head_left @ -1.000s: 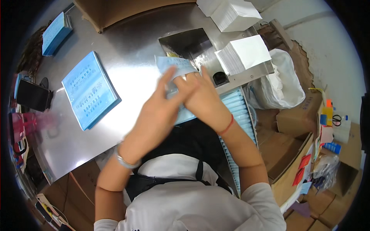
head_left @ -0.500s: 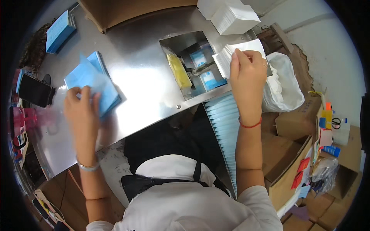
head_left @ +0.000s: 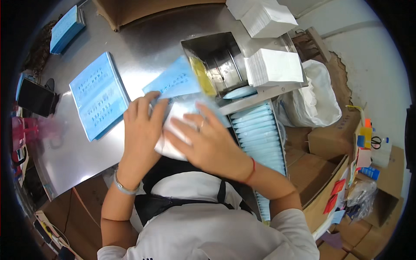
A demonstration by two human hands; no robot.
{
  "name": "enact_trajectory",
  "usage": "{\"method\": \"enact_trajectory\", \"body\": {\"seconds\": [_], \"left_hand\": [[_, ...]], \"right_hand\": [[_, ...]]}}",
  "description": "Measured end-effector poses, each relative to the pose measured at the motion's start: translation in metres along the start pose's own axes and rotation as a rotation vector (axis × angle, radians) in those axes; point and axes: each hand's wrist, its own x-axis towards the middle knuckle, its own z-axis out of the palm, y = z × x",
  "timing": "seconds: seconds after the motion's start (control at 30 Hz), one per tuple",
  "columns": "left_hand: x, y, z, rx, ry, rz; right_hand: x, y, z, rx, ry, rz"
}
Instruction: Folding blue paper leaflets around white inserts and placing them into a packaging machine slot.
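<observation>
Over the table's front edge, my left hand (head_left: 145, 123) grips a thin blue printed plastic sleeve (head_left: 175, 80), its fingers bent along the near side. A folded white napkin (head_left: 175, 125) lies against the sleeve between my hands. My right hand (head_left: 208, 138), slightly blurred, has its fingers round the napkin's right side; where napkin and sleeve overlap is partly hidden. To the left lies a stack of similar blue sleeves (head_left: 97, 97). On the right stands a stack of white napkins (head_left: 277, 67).
A metal-lined opening (head_left: 227, 65) in the steel table (head_left: 147, 47) has a yellow piece (head_left: 202, 77) at its left side. Below it runs a row of blue packets (head_left: 255, 130). A white-lined bin (head_left: 320, 95) and cardboard boxes (head_left: 333, 134) stand right; a phone (head_left: 37, 97) stands left.
My left hand has brought a blue sleeve from the stack to the middle. My right hand has carried a napkin from the white stack to it. The packets in the opening have dropped lower.
</observation>
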Motion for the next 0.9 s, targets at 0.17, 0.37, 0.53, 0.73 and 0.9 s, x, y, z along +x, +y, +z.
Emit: {"method": "enact_trajectory", "body": {"seconds": [0.17,0.37,0.53,0.73,0.9], "left_hand": [[-0.001,0.011,0.012,0.015,0.154,0.079],[0.019,0.021,0.005,0.29,0.096,-0.059],[0.048,0.019,0.017,0.213,-0.032,0.221],[0.013,0.026,-0.002,-0.068,-0.162,-0.025],[0.011,0.017,-0.005,-0.001,-0.131,0.145]], "right_hand": [[0.031,0.047,0.027,-0.044,0.215,0.074],[0.003,0.086,-0.057,-0.395,0.529,0.58],[0.002,0.102,-0.05,-0.504,0.358,0.616],[-0.025,0.12,-0.079,-0.223,0.334,0.576],[-0.025,0.115,-0.089,-0.17,0.283,0.55]]}}
